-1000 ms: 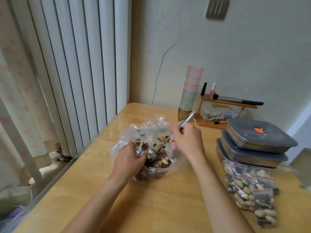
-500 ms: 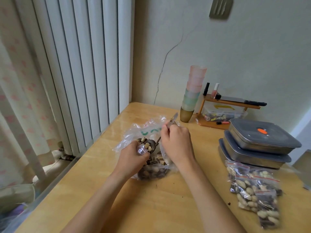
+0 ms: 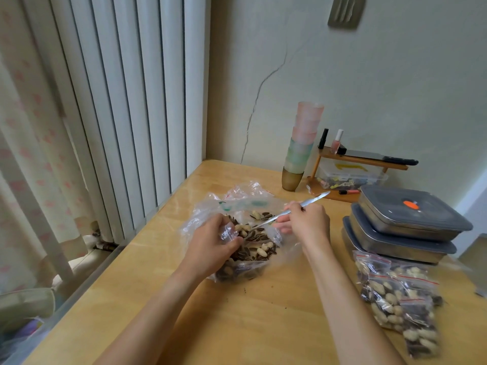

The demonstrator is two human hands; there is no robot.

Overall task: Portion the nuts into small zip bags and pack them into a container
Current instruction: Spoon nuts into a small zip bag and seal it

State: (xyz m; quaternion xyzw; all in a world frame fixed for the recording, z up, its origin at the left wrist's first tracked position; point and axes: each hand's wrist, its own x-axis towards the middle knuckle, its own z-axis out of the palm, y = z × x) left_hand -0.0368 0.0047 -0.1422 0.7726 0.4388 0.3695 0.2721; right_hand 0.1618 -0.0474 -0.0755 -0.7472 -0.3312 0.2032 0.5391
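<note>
On the light wooden counter (image 3: 250, 325) we see a large crumpled clear plastic bag of peanuts and striped sunflower seeds (image 3: 250, 248), lying between the two hands. The left hand (image 3: 210, 248) pinches a small clear zip bag (image 3: 228, 233) at the big bag's mouth, while the right hand (image 3: 307, 225) grips a long metal spoon (image 3: 292, 210) whose bowl dips into the nuts. Well to the right lie filled small zip bags of nuts (image 3: 398, 304), just in front of two stacked steel containers with grey lids (image 3: 405, 225).

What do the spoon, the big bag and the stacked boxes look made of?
Spoon: shiny metal, probably steel, going by its bright glint. Big bag: thin clear plastic film, crinkled and glossy. Boxes: brushed-metal walls, likely steel, under matte grey lids that look plastic.
</note>
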